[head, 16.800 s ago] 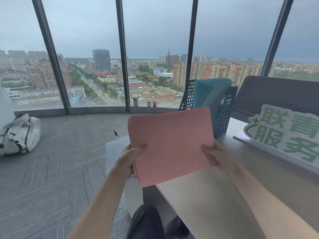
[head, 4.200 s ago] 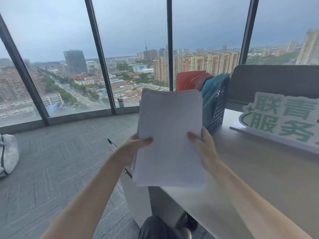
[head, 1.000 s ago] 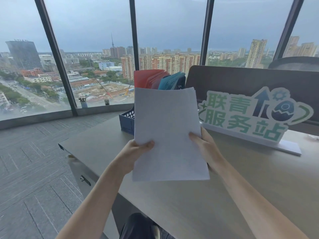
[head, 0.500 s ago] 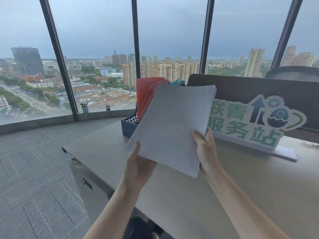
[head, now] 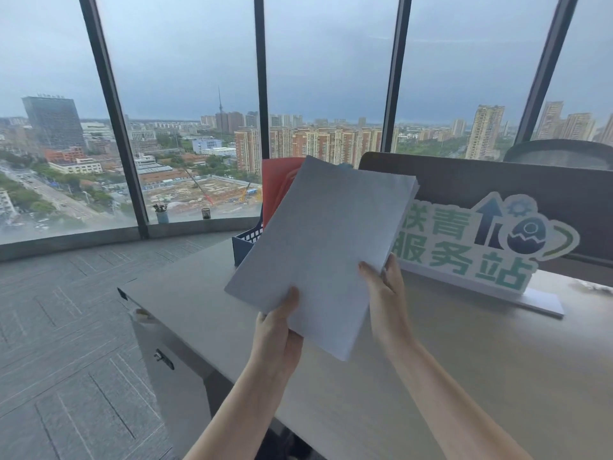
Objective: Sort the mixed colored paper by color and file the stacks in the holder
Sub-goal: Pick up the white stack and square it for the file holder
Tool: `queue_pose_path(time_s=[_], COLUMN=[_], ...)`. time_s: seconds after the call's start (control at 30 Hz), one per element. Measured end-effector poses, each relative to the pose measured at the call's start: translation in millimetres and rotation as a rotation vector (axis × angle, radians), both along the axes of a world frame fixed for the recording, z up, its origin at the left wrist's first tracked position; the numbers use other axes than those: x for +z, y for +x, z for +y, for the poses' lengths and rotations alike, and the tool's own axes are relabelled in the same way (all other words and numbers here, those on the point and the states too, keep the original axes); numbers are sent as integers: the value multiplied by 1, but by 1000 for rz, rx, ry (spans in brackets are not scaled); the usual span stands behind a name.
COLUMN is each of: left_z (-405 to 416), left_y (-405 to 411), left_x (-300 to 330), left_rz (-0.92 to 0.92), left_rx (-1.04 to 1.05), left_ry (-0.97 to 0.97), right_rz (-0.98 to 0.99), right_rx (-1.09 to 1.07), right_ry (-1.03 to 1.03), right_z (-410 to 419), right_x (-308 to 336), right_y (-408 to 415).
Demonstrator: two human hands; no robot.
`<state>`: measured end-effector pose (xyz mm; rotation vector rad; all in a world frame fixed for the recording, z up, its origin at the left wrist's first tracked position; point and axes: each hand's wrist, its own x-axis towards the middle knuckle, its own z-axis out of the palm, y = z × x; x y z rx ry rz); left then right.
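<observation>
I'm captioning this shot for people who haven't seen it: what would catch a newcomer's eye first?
The white paper stack, held tilted in mid-frame over the desk by the left hand at its lower edge and the right hand at its right edge. Behind it, red sheets stand in the blue holder. To the right stands a green-lettered sign, and the city skyline fills the windows beyond.

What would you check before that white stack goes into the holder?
1. Both hands hold the white stack: ok, left hand at the bottom edge, right hand at the side.
2. Stack squared: ok, edges look even.
3. Stack aimed at the blue holder: ok, tilted toward it.
4. Free slot in the holder: cannot tell, stack hides it.
5. Red paper already filed: ok.
</observation>
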<state>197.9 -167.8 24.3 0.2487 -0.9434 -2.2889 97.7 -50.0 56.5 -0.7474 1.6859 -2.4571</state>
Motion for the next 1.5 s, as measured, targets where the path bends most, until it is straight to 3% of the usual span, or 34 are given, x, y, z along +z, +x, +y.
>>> queue_pose_path(time_s=[0.23, 0.47, 0.63, 1.07, 1.5], left_z=[-38, -86, -116, -225, -314], left_y=[18, 31, 36, 14, -48], left_x=[5, 34, 62, 126, 149], left_rz=[-35, -56, -44, 8, -76], left_rx=[46, 144, 212, 361, 474], left_ry=[-95, -215, -306, -373, -419], right_rz=[63, 345, 457, 700, 686], right_rx=[-65, -24, 9, 81, 86], right_ry=[222, 649, 790, 712, 678], right_z=[26, 17, -17, -156, -265], right_x=[68, 129, 161, 248, 261], right_y=[-53, -71, -77, -116, -206])
